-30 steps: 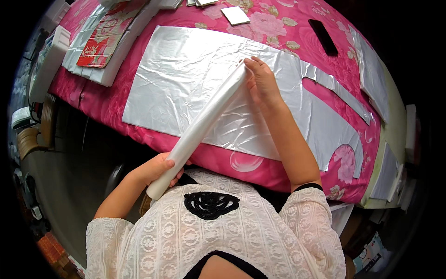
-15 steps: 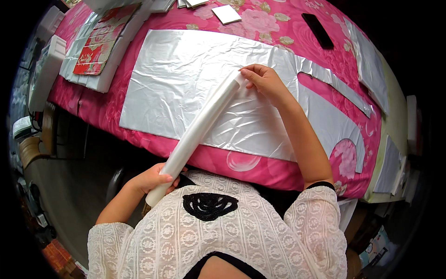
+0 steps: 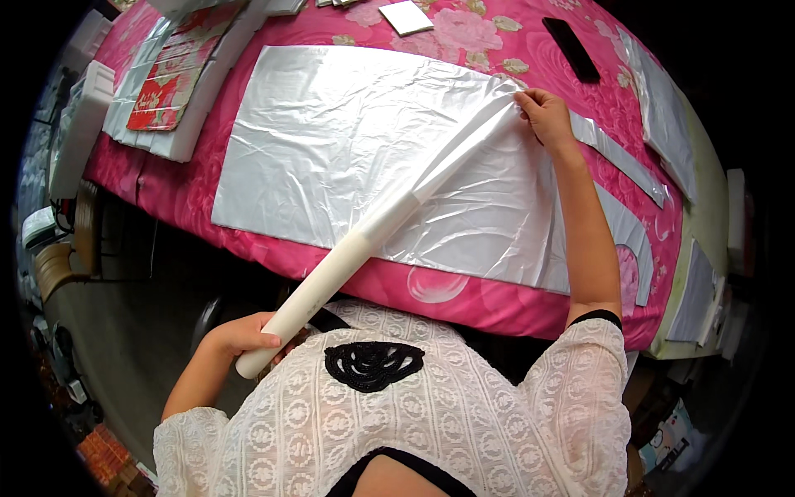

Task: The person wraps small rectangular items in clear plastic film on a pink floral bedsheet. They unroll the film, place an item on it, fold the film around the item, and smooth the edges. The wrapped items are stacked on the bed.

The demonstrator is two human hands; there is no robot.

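Observation:
My left hand (image 3: 246, 333) is wrapped round the lower end of a long white roll (image 3: 323, 282), close to my chest. The roll slants up and away to the right, over the table's front edge. Around its upper part is a thin, see-through plastic sleeve (image 3: 468, 151), stretched past the roll's end. At the sleeve's far tip, my right hand (image 3: 546, 120) pinches the film between thumb and fingers. Beneath lies a large, wrinkled silver plastic bag (image 3: 298, 132), spread flat, with strap-like handles (image 3: 621, 161) at its right end.
A pink floral cloth (image 3: 464, 302) covers the table. A black phone (image 3: 571, 50) and a white square pad (image 3: 407, 16) lie at the back. Stacked packs with a red printed sheet (image 3: 161, 103) stand at left. More silver sheeting (image 3: 658, 116) lies at right.
My right hand has moved up and right, drawing the sleeve out beyond the roll and baring the roll's lower part. My left hand has shifted slightly down and left with the roll.

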